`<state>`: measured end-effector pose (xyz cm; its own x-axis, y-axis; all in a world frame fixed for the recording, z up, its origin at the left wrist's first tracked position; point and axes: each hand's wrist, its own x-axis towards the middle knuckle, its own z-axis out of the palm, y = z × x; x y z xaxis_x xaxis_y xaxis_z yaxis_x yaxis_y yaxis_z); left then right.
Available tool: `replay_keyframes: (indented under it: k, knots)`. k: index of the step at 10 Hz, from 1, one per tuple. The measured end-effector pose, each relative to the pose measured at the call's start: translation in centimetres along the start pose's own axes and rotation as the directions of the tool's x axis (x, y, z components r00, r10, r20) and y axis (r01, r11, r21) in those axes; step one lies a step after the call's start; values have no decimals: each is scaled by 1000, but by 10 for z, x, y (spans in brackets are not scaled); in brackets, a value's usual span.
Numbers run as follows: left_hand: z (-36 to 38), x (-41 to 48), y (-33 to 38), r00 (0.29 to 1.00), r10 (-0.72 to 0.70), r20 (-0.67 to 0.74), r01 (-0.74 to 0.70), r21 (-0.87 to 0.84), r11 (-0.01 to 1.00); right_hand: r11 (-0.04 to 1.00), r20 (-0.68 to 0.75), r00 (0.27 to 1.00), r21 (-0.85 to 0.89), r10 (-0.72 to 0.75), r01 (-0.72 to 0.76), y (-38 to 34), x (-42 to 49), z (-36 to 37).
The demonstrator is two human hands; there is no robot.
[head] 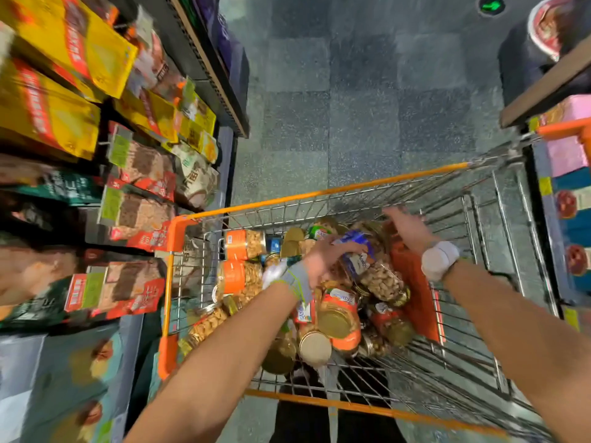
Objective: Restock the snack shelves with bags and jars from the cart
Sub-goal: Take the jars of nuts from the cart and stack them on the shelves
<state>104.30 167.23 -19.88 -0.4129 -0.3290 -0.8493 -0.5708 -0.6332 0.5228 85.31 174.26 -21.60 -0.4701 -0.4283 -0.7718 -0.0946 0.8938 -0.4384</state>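
An orange-rimmed wire cart (319, 195) stands in the aisle, holding several clear jars of nuts with gold lids and orange or blue labels. My left hand (326, 255) reaches into the pile and grips a blue-labelled jar of nuts (372, 271). My right hand (407, 227) hovers over the far right of the pile with fingers spread, holding nothing. An orange-labelled jar (340, 316) lies just below my left wrist. Snack bags (140, 215) hang on the shelves at left.
The left shelf unit carries yellow bags (64, 52) up top and red-and-brown bags lower down. Another shelf with pink and blue packs (566, 155) stands at the right edge. Grey tiled floor (367, 107) stretches ahead of the cart.
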Motion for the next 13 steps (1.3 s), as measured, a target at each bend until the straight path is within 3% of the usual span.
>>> replay_keyframes:
  k: [1, 2, 3, 4, 5, 6, 7, 8, 9, 10, 11, 12, 13]
  knots:
    - [-11, -18, -22, 997, 6, 72, 15, -285, 959, 987, 189, 978, 150, -93, 65, -31, -40, 28]
    - [-25, -28, -28, 999, 34, 4, -31, -336, 941, 986, 192, 969, 94, -157, 141, -50, -52, 39]
    - [-53, -35, -47, 998, 45, -42, -49, -91, 995, 926, 220, 949, -254, -226, 280, -65, -47, 70]
    - [-69, -45, -53, 975, 149, -164, -118, 189, 975, 841, 343, 894, -354, -290, 409, -78, -59, 105]
    - [-90, -55, -60, 952, 181, -248, -134, 195, 972, 833, 296, 913, -398, -280, 384, -83, -53, 128]
    - [-133, -59, -79, 935, 199, -294, -214, -18, 977, 725, 276, 888, -514, -367, 459, -98, -51, 133]
    - [-157, -70, -90, 868, 127, -479, -246, -194, 950, 573, 351, 867, -651, -355, 498, -95, -44, 141]
    - [-177, -80, -98, 806, 60, -588, -274, -282, 919, 267, 464, 866, -825, -185, 498, -77, -34, 165]
    - [-192, -81, -109, 804, 68, -590, -272, -264, 925, 66, 449, 865, -879, -224, 473, -71, -38, 183]
    - [-196, -85, -108, 812, 100, -575, -279, -233, 931, 68, 459, 863, -874, -212, 482, -71, -30, 185]
    - [-191, -88, -99, 870, 174, -461, -293, -199, 935, 270, 468, 874, -831, -132, 486, -67, -22, 149]
    - [-182, -84, -92, 890, 213, -404, -307, -184, 934, 270, 482, 875, -837, -47, 475, -62, -23, 108]
    - [-163, -66, -78, 899, 198, -391, -285, -177, 942, 268, 364, 931, -894, -30, 358, -54, -35, 69]
